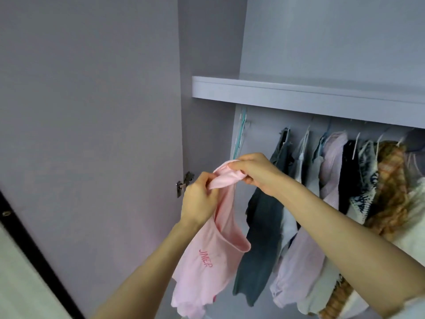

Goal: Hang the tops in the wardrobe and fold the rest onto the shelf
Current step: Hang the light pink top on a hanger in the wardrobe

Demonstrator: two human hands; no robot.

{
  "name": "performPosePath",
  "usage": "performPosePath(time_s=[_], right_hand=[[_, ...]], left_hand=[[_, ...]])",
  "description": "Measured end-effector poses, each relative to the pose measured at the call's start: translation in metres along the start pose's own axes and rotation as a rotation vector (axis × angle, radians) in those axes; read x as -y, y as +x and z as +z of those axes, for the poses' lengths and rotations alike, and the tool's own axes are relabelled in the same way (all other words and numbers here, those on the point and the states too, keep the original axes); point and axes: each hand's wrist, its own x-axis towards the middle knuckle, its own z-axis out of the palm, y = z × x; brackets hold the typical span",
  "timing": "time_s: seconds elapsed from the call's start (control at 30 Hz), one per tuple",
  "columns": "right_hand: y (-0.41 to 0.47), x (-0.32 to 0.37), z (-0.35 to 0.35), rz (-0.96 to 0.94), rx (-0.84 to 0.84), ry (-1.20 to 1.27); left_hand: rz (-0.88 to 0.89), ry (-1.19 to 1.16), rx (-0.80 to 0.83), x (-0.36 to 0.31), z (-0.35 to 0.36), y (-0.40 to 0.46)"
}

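Overhead, pale lilac wardrobe shelf [299,95]

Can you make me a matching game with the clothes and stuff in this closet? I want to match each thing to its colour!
Things:
1. top held by both hands
2. garment hanging just right of it
3. lettering on the held top
4. shelf above the rail

Colours:
A. pale grey-lilac
B. dark grey
C. light pink
D. darker pink-red

Pairs: 1-C, 2-B, 3-D, 4-A
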Motion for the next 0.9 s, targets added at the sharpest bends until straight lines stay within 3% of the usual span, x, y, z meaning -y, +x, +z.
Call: performPosePath(time_s=[0.1,0.23,0.53,0.73,0.9], right_hand=[[0.009,-0.007,-0.001,0.033,0.08,0.172],[0.029,-0.028,0.002,-0.007,-0.035,0.196],[0.126,-0.085,0.003,0.141,-0.331,0.143],[0.194,-0.103,0.029,0.126,-0.399,0.109],[0.22,-0.109,0.04,0.197,-0.405,0.241]], left_hand=[[0.029,0.082,0.114,0.001,-0.011,0.021],[-0.075,0.148,0.181,0.013,-0.021,0.044],[-0.235,-0.025,0.164,0.044,-0.024,0.072],[-0.37,-0.284,0.173,0.065,-0.02,0.088],[-0.424,-0.339,0.169,0.078,-0.019,0.085]])
